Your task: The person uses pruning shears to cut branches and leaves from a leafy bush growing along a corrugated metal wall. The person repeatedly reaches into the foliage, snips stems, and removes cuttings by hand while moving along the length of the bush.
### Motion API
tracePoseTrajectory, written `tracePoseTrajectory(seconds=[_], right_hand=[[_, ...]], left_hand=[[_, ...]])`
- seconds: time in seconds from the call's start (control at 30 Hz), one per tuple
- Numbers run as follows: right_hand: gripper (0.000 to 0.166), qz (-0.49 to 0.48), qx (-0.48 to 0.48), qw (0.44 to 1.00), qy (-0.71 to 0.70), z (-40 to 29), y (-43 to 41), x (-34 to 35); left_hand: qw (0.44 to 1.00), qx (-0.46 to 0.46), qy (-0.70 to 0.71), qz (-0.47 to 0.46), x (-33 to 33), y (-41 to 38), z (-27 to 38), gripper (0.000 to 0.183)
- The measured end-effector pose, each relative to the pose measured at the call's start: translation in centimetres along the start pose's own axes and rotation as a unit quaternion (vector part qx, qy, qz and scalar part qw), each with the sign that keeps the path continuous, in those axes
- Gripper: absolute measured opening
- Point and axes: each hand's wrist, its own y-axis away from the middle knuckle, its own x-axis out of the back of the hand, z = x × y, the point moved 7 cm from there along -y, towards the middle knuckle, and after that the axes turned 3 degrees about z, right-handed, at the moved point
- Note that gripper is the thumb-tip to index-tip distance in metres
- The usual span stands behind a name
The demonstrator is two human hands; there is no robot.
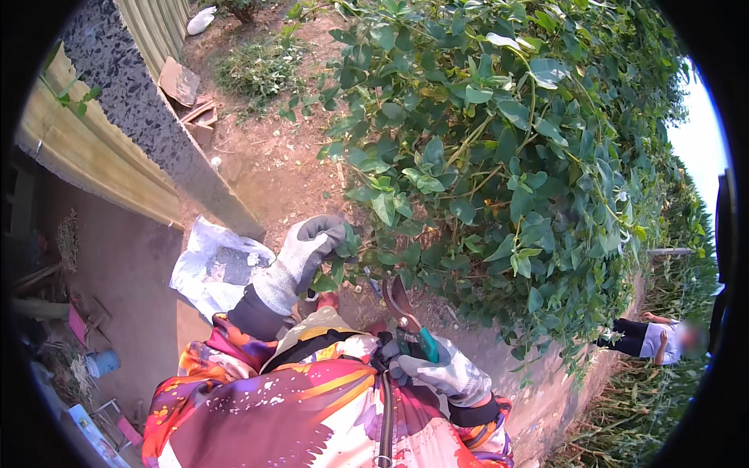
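My left hand (310,251), in a white and grey work glove, is closed around a leafy green stem (349,243) at the left edge of a dense climbing bush (468,175). My right hand (439,368), gloved the same way, holds green-handled pruning shears (409,327) in front of my jacket. The blades of the shears point up towards the lower leaves and stand slightly apart. They do not appear to touch a stem. Part of the handles is hidden by the right glove's fingers.
A white plastic sack (216,269) lies on the ground beside my left forearm. Corrugated panels (105,140) and a speckled slab (146,105) stand at the left, with broken tiles (179,82) behind. A blue bucket (102,363) is at lower left. Another person (643,339) stands far right near tall plants.
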Motion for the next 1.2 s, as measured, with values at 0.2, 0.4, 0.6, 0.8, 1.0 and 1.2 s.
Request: tracePoseTrajectory(seconds=[0.2, 0.4, 0.6, 0.8, 1.0, 1.2], right_hand=[[0.030, -0.041, -0.064, 0.996, 0.051, 0.7, -1.6, 0.1], [0.026, -0.093, -0.082, 0.991, 0.051, 0.7, -3.4, -0.4], [0.027, -0.094, -0.099, 0.990, 0.040, 0.3, -3.9, -0.9], [0.029, -0.106, -0.113, 0.987, 0.031, 0.3, -4.0, -0.9], [0.028, -0.100, -0.112, 0.987, 0.051, 0.3, -3.9, -0.9], [0.028, -0.096, -0.108, 0.984, 0.102, 0.4, -4.3, -0.7]], left_hand=[[0.973, 0.029, 0.229, 0.014, -0.2, 1.8, -0.5, 0.012], [0.980, 0.008, 0.196, 0.035, 0.1, 2.3, -0.6, 0.010], [0.985, -0.009, 0.166, 0.048, 0.2, 2.7, -0.3, 0.013], [0.994, -0.067, 0.075, 0.043, 0.9, 2.5, -1.1, 0.019], [0.971, -0.224, -0.083, 0.015, 0.5, 4.0, 1.3, 0.024], [0.895, -0.357, -0.260, 0.059, 0.3, 7.0, 2.7, 0.026]])
